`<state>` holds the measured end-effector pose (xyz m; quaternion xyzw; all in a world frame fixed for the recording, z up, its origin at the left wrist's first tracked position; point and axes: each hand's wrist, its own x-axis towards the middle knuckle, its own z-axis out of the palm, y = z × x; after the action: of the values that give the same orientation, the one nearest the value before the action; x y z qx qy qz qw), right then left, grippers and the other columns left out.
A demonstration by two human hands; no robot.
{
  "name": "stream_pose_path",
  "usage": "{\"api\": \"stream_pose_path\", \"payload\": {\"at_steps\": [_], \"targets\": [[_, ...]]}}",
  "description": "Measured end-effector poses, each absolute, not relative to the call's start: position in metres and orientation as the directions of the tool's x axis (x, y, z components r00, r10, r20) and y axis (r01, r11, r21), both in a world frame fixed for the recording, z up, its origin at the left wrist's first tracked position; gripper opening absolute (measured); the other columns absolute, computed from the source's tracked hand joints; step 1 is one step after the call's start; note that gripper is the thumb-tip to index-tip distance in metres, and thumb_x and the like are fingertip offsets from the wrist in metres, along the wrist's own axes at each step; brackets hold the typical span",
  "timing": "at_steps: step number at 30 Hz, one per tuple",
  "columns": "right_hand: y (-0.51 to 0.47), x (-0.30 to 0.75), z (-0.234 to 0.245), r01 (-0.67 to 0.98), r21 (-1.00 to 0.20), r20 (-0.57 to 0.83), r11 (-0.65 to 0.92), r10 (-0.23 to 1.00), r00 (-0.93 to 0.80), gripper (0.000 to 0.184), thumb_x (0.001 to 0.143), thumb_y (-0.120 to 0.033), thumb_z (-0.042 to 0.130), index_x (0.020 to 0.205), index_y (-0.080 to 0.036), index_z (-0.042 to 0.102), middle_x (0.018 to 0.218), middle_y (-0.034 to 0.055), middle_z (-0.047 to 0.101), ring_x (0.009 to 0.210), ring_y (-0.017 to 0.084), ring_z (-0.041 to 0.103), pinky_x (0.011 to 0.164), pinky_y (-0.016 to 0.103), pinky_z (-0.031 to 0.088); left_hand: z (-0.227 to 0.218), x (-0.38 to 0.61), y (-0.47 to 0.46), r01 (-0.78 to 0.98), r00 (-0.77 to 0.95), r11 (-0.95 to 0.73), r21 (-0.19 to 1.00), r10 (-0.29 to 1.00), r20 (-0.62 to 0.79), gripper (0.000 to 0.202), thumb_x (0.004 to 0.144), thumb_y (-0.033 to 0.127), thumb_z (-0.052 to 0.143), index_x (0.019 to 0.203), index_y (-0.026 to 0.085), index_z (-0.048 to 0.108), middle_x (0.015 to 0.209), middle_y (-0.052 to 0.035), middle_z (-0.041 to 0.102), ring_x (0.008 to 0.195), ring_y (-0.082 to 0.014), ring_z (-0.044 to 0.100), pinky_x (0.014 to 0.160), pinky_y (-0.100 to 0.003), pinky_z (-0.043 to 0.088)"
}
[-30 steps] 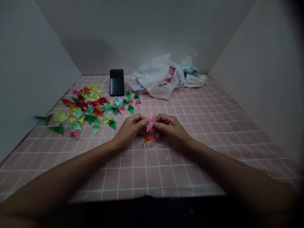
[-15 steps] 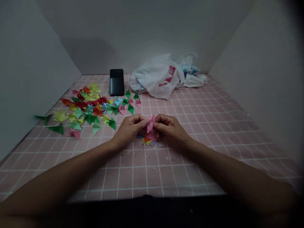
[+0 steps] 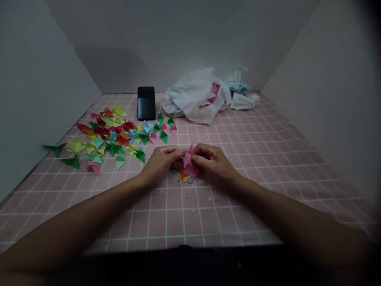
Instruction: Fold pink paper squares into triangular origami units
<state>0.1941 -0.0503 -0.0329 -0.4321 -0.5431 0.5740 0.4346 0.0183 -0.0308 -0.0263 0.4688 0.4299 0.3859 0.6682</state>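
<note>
A small pink origami paper piece [image 3: 188, 155], folded to a narrow point at the top, is pinched between both hands at the middle of the table. My left hand [image 3: 161, 162] grips its left edge with thumb and forefinger. From the other side, my right hand [image 3: 213, 162] holds its right edge, fingers curled. Beneath the hands lies a stack of coloured paper sheets [image 3: 186, 176], with pink, orange, yellow, blue and purple corners showing. The hands cover most of that stack.
Many folded paper cranes [image 3: 113, 135] in several colours spread over the left of the pink checked tablecloth [image 3: 205, 222]. A black phone [image 3: 146, 103] lies behind them. A crumpled white plastic bag [image 3: 196, 95] and a blue-white packet [image 3: 238, 87] sit at the back wall.
The pink paper has shifted very slightly left and tilted a little between the fingers. Both hands keep hold of it; the other things lie as before.
</note>
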Motion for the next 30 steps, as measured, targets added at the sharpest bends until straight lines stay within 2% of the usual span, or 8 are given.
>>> {"api": "stream_pose_path", "payload": {"at_steps": [7, 14, 22, 30], "targets": [[-0.0505, 0.1939, -0.0328, -0.014, -1.000, -0.022, -0.026, 0.971, -0.237, 0.021, 0.079, -0.030, 0.066, 0.067, -0.022, 0.051, 0.056, -0.0055, 0.048, 0.049, 0.010, 0.045, 0.047, 0.026, 0.036, -0.0317, 0.0183, -0.0306, -0.205, 0.370, 0.334, 0.920, 0.897, -0.243, 0.036, 0.071, 0.047, 0.082, 0.074, 0.014, 0.070, 0.071, -0.0024, 0.067, 0.065, -0.0123, 0.062, 0.065, -0.024, 0.054], [-0.0507, 0.1936, -0.0349, -0.021, -0.999, -0.024, -0.029, 0.973, -0.228, 0.020, 0.080, -0.029, 0.066, 0.069, -0.022, 0.051, 0.057, -0.0056, 0.048, 0.050, 0.010, 0.044, 0.047, 0.025, 0.035, -0.0329, 0.0172, -0.0293, -0.187, 0.370, 0.315, 0.931, 0.900, -0.231, 0.034, 0.068, 0.044, 0.085, 0.067, 0.014, 0.069, 0.067, 0.0001, 0.063, 0.062, -0.0105, 0.060, 0.065, -0.024, 0.052], [-0.0502, 0.1943, -0.0354, -0.002, -1.000, -0.008, -0.009, 0.974, -0.228, 0.018, 0.081, -0.029, 0.065, 0.070, -0.021, 0.053, 0.059, -0.0051, 0.050, 0.050, 0.010, 0.047, 0.048, 0.025, 0.037, -0.0301, 0.0195, -0.0320, -0.221, 0.364, 0.351, 0.910, 0.895, -0.257, 0.031, 0.070, 0.044, 0.083, 0.071, 0.015, 0.071, 0.070, -0.0023, 0.068, 0.065, -0.0131, 0.063, 0.066, -0.026, 0.054], [-0.0506, 0.1932, -0.0354, -0.012, -1.000, -0.011, -0.014, 0.974, -0.226, 0.020, 0.081, -0.029, 0.066, 0.069, -0.022, 0.051, 0.057, -0.0056, 0.049, 0.048, 0.010, 0.045, 0.047, 0.026, 0.037, -0.0287, 0.0186, -0.0318, -0.164, 0.354, 0.297, 0.941, 0.908, -0.225, 0.035, 0.067, 0.045, 0.085, 0.067, 0.014, 0.069, 0.068, -0.0008, 0.062, 0.063, -0.0108, 0.058, 0.065, -0.024, 0.051]]}}
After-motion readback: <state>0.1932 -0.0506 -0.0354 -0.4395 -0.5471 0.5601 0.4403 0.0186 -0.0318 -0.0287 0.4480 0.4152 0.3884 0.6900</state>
